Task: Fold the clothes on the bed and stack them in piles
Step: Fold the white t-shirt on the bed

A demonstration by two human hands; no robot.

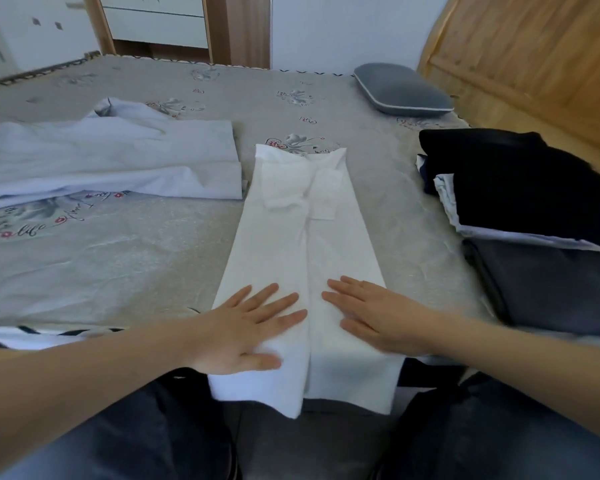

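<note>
A white shirt lies in the middle of the bed, folded into a long narrow strip with its sleeves tucked in. Its near end hangs over the bed edge. My left hand rests flat on the strip's near left half, fingers straight and spread. My right hand lies flat on the near right half, fingers straight. A pale blue garment is spread out on the left. At the right sits a pile of folded clothes: a black one on top of white and dark grey pieces.
The bed has a grey patterned cover. A grey pillow lies at the far right, by a wooden headboard. A striped cloth shows at the near left edge. White drawers stand beyond the bed.
</note>
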